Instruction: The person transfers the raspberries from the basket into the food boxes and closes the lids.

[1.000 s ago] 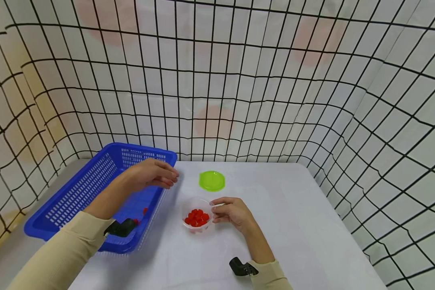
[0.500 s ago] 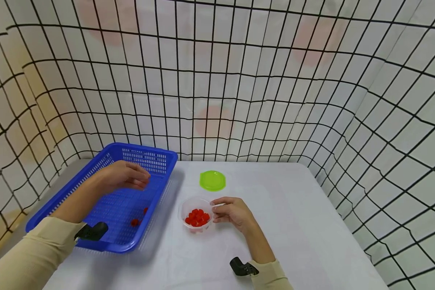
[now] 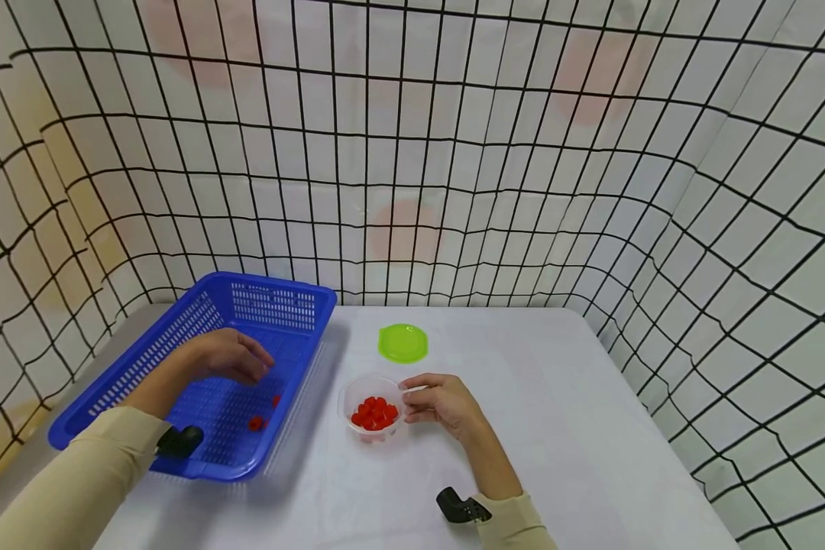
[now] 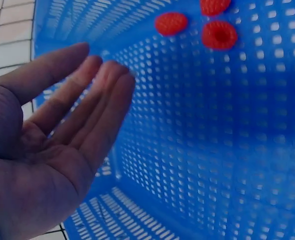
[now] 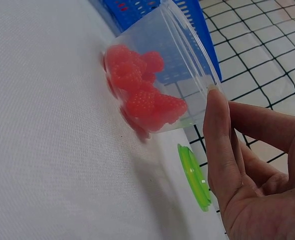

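Note:
My left hand (image 3: 230, 357) hovers inside the blue basket (image 3: 323, 305), its fingers loosely bent and holding nothing. Three red raspberries show in the left wrist view, one raspberry (image 4: 171, 23) apart and another raspberry (image 4: 219, 35) with its hollow facing up. They lie a little way from the fingertips. My right hand (image 3: 443, 405) touches the rim of a clear plastic tub (image 3: 351, 393) on the table, fingers fairly straight against its right side. Several red raspberries (image 5: 132, 75) sit in the bottom of the tub.
A green round lid (image 3: 402, 343) lies flat behind the tub. White cloth covers the table (image 3: 536, 412). Black netting (image 3: 454, 183) hangs in front of the white back and side walls. The basket stands at the left, with raised perforated walls.
My left hand has moved left from above the basket's right edge, then dipped lower inside it. The right hand and the tub hold their place.

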The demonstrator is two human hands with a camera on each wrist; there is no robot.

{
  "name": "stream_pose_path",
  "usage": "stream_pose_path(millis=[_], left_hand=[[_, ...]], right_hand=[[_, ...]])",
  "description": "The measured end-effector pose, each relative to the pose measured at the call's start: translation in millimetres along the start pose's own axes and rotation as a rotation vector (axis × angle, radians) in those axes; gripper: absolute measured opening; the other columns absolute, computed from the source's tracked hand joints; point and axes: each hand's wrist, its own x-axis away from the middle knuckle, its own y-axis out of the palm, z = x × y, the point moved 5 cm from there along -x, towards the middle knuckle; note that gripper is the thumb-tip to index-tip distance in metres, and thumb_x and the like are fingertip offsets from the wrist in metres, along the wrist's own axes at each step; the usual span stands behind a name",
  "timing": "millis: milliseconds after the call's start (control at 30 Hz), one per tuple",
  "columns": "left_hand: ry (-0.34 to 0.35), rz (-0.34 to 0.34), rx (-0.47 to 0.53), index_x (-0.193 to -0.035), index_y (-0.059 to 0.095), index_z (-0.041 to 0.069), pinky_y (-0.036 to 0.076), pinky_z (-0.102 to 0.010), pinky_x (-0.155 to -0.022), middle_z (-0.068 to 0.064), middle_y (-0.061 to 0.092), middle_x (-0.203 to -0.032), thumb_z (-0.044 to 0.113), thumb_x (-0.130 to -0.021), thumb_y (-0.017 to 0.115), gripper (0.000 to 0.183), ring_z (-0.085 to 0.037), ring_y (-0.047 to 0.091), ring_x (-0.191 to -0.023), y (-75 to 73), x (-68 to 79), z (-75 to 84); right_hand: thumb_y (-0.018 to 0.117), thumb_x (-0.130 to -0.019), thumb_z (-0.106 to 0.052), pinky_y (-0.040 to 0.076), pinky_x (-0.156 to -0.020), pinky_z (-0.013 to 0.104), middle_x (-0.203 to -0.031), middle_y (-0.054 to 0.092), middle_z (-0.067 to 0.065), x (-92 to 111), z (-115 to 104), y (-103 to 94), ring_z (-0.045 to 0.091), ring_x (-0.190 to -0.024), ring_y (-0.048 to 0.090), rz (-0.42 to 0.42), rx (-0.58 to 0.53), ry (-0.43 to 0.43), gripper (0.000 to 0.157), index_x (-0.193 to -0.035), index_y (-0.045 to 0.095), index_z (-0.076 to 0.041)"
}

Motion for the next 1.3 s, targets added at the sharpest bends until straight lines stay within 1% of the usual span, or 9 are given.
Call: stream_pose_path(millis=[300, 533, 633, 867, 1067, 1300], left_hand=[[-0.019, -0.065, 0.012, -0.119, 0.066, -0.01, 0.058, -0.048, -0.096, -0.021, 0.071, -0.111, 0.005, -0.091, 0.068, 0.031, -0.028, 0.071, -0.1, 6.5, -14.9, -10.8], [-0.059, -0.064, 0.03, -0.115, 0.068, -0.01, 0.058, -0.047, -0.095, -0.016, 0.074, -0.107, 0.003, -0.09, 0.07, 0.029, -0.026, 0.071, -0.098, 15.7, -23.6, -18.5], [-0.075, -0.058, 0.022, -0.113, 0.07, -0.009, 0.058, -0.047, -0.095, -0.013, 0.075, -0.103, 0.003, -0.089, 0.07, 0.027, -0.026, 0.072, -0.096, 18.6, -24.2, -18.9], [-0.097, -0.072, 0.0, -0.104, 0.073, -0.005, 0.059, -0.048, -0.094, -0.011, 0.075, -0.095, 0.002, -0.089, 0.071, 0.016, -0.026, 0.073, -0.093, 24.5, -23.2, -18.0], [-0.111, -0.1, 0.006, -0.102, 0.072, -0.005, 0.06, -0.047, -0.092, -0.012, 0.075, -0.094, -0.001, -0.089, 0.071, 0.014, -0.027, 0.073, -0.092, 30.5, -24.0, -17.0], [-0.095, -0.124, 0.031, -0.095, 0.07, -0.005, 0.061, -0.046, -0.089, -0.011, 0.073, -0.087, -0.007, -0.084, 0.072, 0.011, -0.026, 0.073, -0.084, 38.2, -27.0, -15.3]], right_hand=[[0.071, -0.092, -0.008, 0.064, -0.074, 0.033, -0.088, 0.071, 0.009, 1, -1, 0.4, 0.017, -0.065, 0.068, 0.001, -0.004, 0.005, 0.028, -0.118, 0.07, 0.004], [0.071, -0.092, -0.008, 0.064, -0.074, 0.033, -0.087, 0.07, 0.01, 0, 0, 0.0, 0.017, -0.065, 0.068, 0.008, -0.01, 0.012, 0.029, -0.118, 0.07, 0.004], [0.071, -0.092, -0.009, 0.064, -0.074, 0.034, -0.085, 0.07, 0.009, 0, 0, -0.1, 0.018, -0.065, 0.068, 0.004, -0.006, 0.007, 0.029, -0.118, 0.07, 0.004], [0.071, -0.092, -0.009, 0.064, -0.073, 0.035, -0.082, 0.07, 0.009, 1, -2, 0.2, 0.018, -0.065, 0.068, -0.002, -0.001, -0.004, 0.029, -0.118, 0.07, 0.005], [0.07, -0.093, -0.009, 0.064, -0.073, 0.034, -0.081, 0.07, 0.009, 1, -2, -0.2, 0.017, -0.065, 0.068, -0.006, 0.002, -0.007, 0.029, -0.118, 0.07, 0.005], [0.071, -0.092, -0.009, 0.064, -0.073, 0.034, -0.082, 0.07, 0.009, 1, -1, -0.6, 0.017, -0.065, 0.068, -0.009, -0.002, -0.006, 0.029, -0.118, 0.069, 0.006]])
